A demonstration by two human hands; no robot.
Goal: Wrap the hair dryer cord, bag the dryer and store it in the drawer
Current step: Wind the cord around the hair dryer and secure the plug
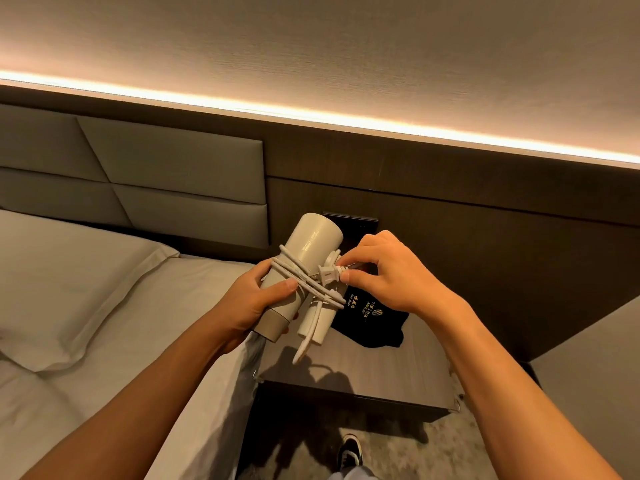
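Note:
I hold a cream hair dryer point(313, 242) above the nightstand's left edge, barrel pointing up and away. My left hand point(254, 301) grips the lower barrel, thumb across it. The white cord point(304, 282) is wound several turns around the barrel and folded handle. My right hand point(384, 271) pinches the plug point(329, 274) at the cord's end against the dryer's side. A short loop of cord hangs below the handle. A black bag point(372, 322) with gold print lies flat on the nightstand point(398, 372), partly hidden behind the dryer.
A bed with white sheets and a pillow point(69, 289) fills the left. A padded headboard point(166, 181) and dark wood wall panel stand behind. A dark switch plate point(360, 221) sits on the wall. A grey surface point(595, 358) lies at right. My shoe point(349, 453) is on the carpet.

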